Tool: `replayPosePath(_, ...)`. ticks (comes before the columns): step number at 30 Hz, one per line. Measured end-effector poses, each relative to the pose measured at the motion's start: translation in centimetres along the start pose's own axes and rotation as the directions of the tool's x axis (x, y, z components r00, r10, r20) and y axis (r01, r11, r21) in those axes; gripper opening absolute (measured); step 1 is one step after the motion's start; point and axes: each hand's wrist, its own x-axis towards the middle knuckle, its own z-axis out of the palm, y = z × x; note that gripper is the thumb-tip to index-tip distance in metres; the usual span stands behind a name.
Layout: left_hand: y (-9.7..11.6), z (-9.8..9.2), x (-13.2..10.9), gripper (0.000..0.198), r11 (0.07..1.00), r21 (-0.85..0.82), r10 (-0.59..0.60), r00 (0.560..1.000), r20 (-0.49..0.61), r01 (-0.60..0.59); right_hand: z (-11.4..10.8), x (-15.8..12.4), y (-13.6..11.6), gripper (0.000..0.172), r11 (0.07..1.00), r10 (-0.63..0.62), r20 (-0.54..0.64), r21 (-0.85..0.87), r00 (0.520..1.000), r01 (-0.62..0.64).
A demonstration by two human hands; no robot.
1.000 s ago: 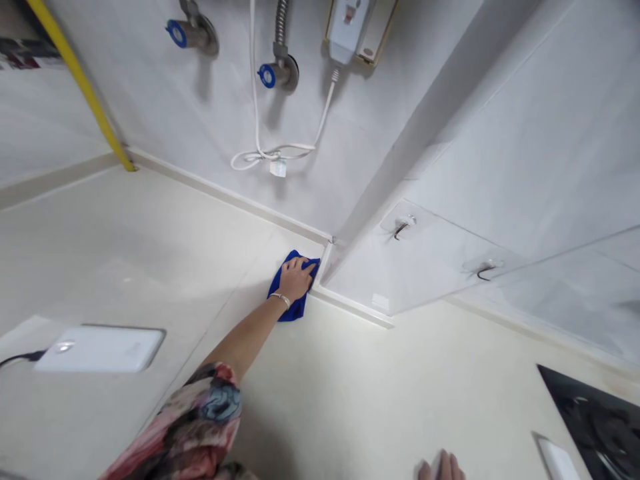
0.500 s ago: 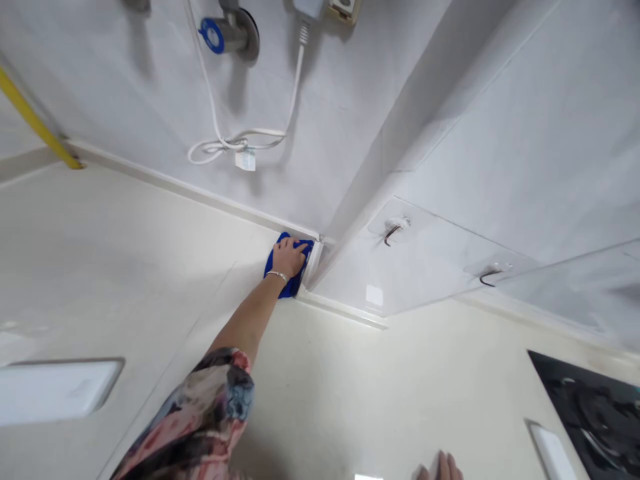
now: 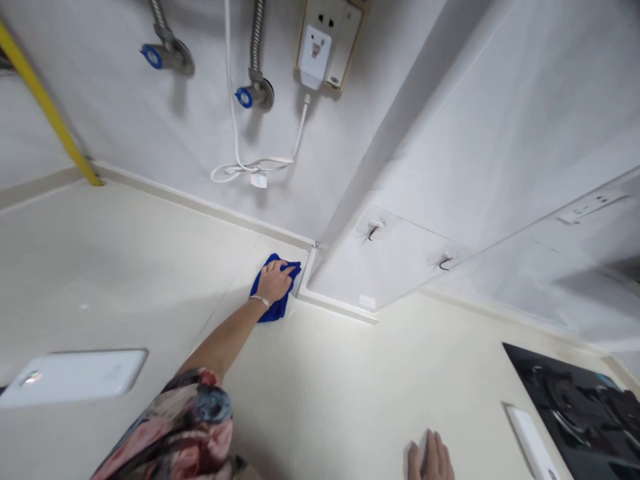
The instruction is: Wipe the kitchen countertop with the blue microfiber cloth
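Note:
My left hand (image 3: 274, 281) presses down on a blue cloth (image 3: 273, 312) on the cream countertop (image 3: 320, 387), close to the inner corner beside the wall ledge. A bracelet circles that wrist, and a flowered sleeve covers the upper arm. Part of the cloth is hidden under the palm and fingers. At the bottom edge, my right hand (image 3: 431, 459) lies on the countertop with its fingers stretched out; nothing is seen in it.
A black stove (image 3: 570, 407) and a white bar-shaped object (image 3: 531, 440) are at the right. Another white object (image 3: 80, 378) lies at the left. A yellow pipe (image 3: 50, 110), valves (image 3: 255, 95), a plugged cord (image 3: 300, 133) and hooks (image 3: 373, 231) are along the walls.
The camera view has shifted, showing more of the upper wall. My left hand and the blue cloth have moved slightly away from the corner ledge. More of my right hand shows.

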Motion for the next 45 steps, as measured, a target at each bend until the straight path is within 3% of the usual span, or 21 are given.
replayPosePath(4,0.6,-1.0,-4.7,0.045,0.999,-0.012,0.035,0.999,0.019,-0.035,0.2,0.2,-0.4,0.086,0.997,0.011,-0.051,-0.078,0.999,-0.015)
replayPosePath(10,1.6,-1.6,-10.6,0.045,0.995,-0.030,0.095,0.995,0.028,-0.095,-0.6,1.3,-0.4,0.077,0.988,-0.130,-0.071,-0.088,0.989,0.123)
replayPosePath(14,2.3,-1.7,-14.5,0.046,0.985,-0.061,0.167,0.985,0.052,-0.164,-1.1,1.6,0.3,0.075,0.973,-0.224,-0.002,-0.051,0.975,0.223)
replayPosePath(18,3.1,-1.7,-17.9,0.049,0.963,-0.096,0.258,0.965,0.049,-0.252,-0.8,1.1,0.6,0.075,0.978,-0.205,0.012,-0.034,0.979,0.205)
replayPosePath(21,3.3,-1.6,-18.9,0.051,0.958,-0.099,0.273,0.962,0.014,-0.271,-0.5,1.2,0.7,0.077,0.989,-0.146,-0.006,0.018,0.989,0.146)
replayPosePath(26,3.1,-1.4,-17.0,0.049,0.987,-0.075,0.138,0.987,-0.080,-0.144,-0.7,1.8,1.1,0.082,0.992,-0.100,0.018,0.086,0.995,0.098)
replayPosePath(31,2.6,-0.5,-11.9,0.048,0.999,-0.036,0.003,0.991,-0.136,-0.008,-0.4,1.7,1.2,0.097,0.991,0.004,0.038,0.134,0.999,-0.010)
replayPosePath(35,2.0,0.4,-7.2,0.048,0.999,-0.031,0.005,0.995,-0.099,-0.009,-0.1,1.4,1.9,0.105,0.987,0.054,0.011,0.148,0.998,-0.056)
replayPosePath(37,1.8,0.8,-5.3,0.049,0.999,-0.027,0.023,0.997,-0.074,-0.025,-0.2,1.4,2.5,0.105,0.986,0.031,0.066,0.159,0.997,-0.041)
replayPosePath(40,1.7,1.2,-3.1,0.050,0.999,-0.017,0.044,0.998,-0.039,-0.045,-0.6,1.3,3.1,0.104,0.985,-0.003,0.168,0.168,0.986,-0.026)
replayPosePath(45,2.2,1.6,0.0,0.048,1.000,-0.001,-0.005,0.999,-0.048,0.005,-0.8,0.8,2.5,0.100,0.990,0.032,0.171,0.129,0.985,-0.054)
